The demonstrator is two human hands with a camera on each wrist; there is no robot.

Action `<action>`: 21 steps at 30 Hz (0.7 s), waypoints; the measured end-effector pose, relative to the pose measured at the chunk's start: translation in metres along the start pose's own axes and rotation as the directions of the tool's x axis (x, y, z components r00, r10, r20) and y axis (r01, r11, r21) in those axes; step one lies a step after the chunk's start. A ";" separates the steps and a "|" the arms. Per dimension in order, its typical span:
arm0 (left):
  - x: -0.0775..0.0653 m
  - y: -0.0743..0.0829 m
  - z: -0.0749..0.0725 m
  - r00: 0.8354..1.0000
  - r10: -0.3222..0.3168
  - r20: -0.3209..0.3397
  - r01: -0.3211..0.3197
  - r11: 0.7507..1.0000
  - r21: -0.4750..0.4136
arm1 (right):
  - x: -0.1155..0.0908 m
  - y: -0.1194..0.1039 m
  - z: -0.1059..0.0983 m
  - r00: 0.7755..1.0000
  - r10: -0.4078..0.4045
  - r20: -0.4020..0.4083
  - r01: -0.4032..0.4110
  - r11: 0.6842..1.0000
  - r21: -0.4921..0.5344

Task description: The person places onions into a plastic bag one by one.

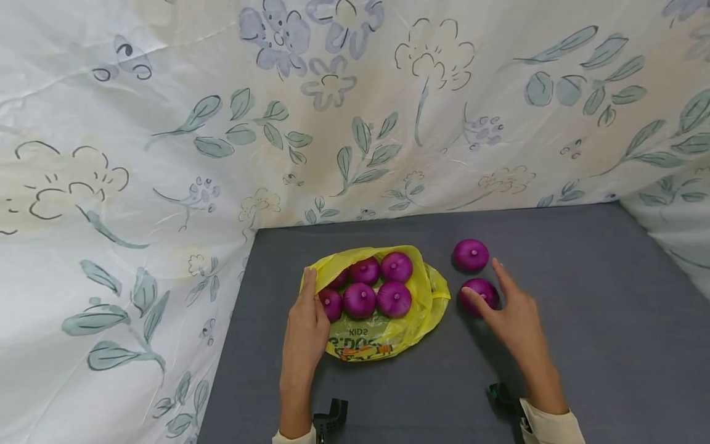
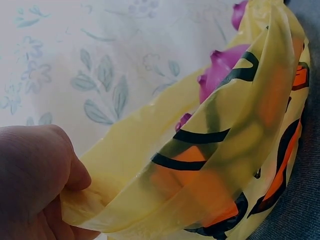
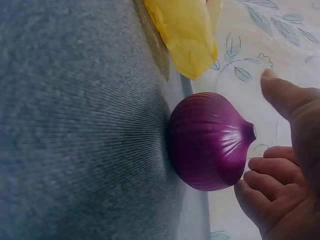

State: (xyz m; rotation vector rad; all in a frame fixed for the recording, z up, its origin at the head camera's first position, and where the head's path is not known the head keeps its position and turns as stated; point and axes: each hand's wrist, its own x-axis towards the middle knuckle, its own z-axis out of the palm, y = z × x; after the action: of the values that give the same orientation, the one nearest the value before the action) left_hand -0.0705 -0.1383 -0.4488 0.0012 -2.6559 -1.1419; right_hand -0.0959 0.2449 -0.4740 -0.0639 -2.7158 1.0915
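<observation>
A yellow plastic bag [image 1: 432,296] lies with its mouth spread, several purple onions [image 1: 359,301] inside it. My left hand [image 1: 306,330] pinches the bag's left rim between thumb and fingers; the left wrist view shows the yellow film [image 2: 120,200] held there. To the bag's right, two more onions stand on the table, one farther back [image 1: 471,254] and one nearer [image 1: 484,295]. Over the nearer one, my right hand [image 1: 513,311] reaches with thumb and fingers spread apart. In the right wrist view this onion [image 3: 210,142] sits on the cloth, fingertips right at its side.
A dark grey cloth [image 1: 610,320] covers the table. Floral white sheets [image 1: 333,166] hang behind it and along both sides. Black wrist mounts [image 1: 331,414] show near both cuffs.
</observation>
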 end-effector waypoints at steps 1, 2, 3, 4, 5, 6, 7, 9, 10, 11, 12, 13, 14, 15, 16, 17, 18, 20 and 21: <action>0.000 0.000 0.000 1.000 -0.004 0.004 0.004 1.000 -0.002 | 0.000 0.001 0.001 1.000 -0.004 0.005 0.004 1.000 -0.006; 0.000 0.000 0.000 1.000 -0.006 0.007 0.006 1.000 0.000 | 0.000 0.002 0.002 1.000 -0.009 0.008 0.009 1.000 -0.010; 0.000 0.000 -0.001 1.000 -0.007 0.011 0.007 1.000 -0.001 | 0.000 0.003 0.003 1.000 -0.013 0.010 0.013 1.000 -0.014; 0.001 0.000 -0.001 1.000 -0.007 0.014 0.007 1.000 -0.001 | -0.001 0.004 0.004 1.000 -0.015 0.010 0.015 1.000 -0.017; 0.001 0.001 -0.001 1.000 -0.008 0.016 0.008 1.000 -0.001 | -0.001 0.004 0.005 1.000 -0.018 0.012 0.018 1.000 -0.021; 0.001 0.001 -0.001 1.000 -0.009 0.018 0.009 1.000 -0.001 | -0.001 0.005 0.006 1.000 -0.018 0.014 0.019 1.000 -0.024; 0.001 0.001 -0.001 1.000 -0.005 0.019 0.005 1.000 0.000 | -0.002 0.005 0.006 1.000 -0.019 0.016 0.020 0.999 -0.028; 0.002 0.001 0.000 1.000 0.002 0.016 -0.002 1.000 0.002 | -0.002 0.006 0.007 1.000 -0.021 0.020 0.021 0.999 -0.031; 0.002 0.000 0.000 1.000 0.006 0.014 -0.006 1.000 0.005 | -0.002 0.007 0.007 1.000 -0.021 0.023 0.022 0.999 -0.032; 0.002 0.000 0.000 1.000 0.006 0.012 -0.006 1.000 0.007 | -0.002 0.007 0.008 0.999 -0.020 0.025 0.021 0.999 -0.033; 0.002 0.000 0.001 1.000 0.009 0.011 -0.010 1.000 0.011 | -0.002 0.008 0.008 0.999 -0.021 0.027 0.022 0.999 -0.035; 0.003 -0.001 0.001 1.000 0.012 0.010 -0.012 1.000 0.013 | -0.002 0.008 0.008 0.999 -0.022 0.030 0.023 0.999 -0.036; 0.003 0.000 0.001 1.000 0.010 0.010 -0.010 1.000 0.014 | -0.002 0.008 0.008 0.999 -0.022 0.032 0.023 0.999 -0.036; 0.003 0.000 0.002 1.000 0.010 0.009 -0.010 1.000 0.016 | -0.002 0.009 0.008 0.999 -0.021 0.035 0.022 0.999 -0.037; 0.003 0.000 0.002 1.000 0.006 0.008 -0.006 1.000 0.017 | -0.002 0.009 0.008 0.999 -0.019 0.037 0.021 0.999 -0.041; 0.003 0.000 0.002 1.000 0.004 0.007 -0.005 1.000 0.018 | -0.002 0.010 0.008 0.999 -0.018 0.038 0.019 0.999 -0.041; 0.003 0.001 0.002 1.000 0.003 0.006 -0.003 1.000 0.018 | -0.002 0.011 0.009 0.999 -0.019 0.039 0.021 0.999 -0.043; 0.003 0.002 0.000 1.000 -0.003 0.007 0.003 1.000 0.018 | -0.002 0.014 0.010 0.999 -0.019 0.039 0.021 0.999 -0.045; 0.002 0.002 0.000 1.000 -0.003 0.006 0.003 1.000 0.017 | -0.002 0.015 0.011 0.999 -0.019 0.039 0.021 0.999 -0.046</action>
State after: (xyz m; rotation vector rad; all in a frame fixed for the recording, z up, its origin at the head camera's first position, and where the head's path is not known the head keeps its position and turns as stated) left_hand -0.0725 -0.1369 -0.4465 0.0056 -2.6717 -1.1217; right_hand -0.0967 0.2478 -0.4919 -0.0231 -2.7698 1.0341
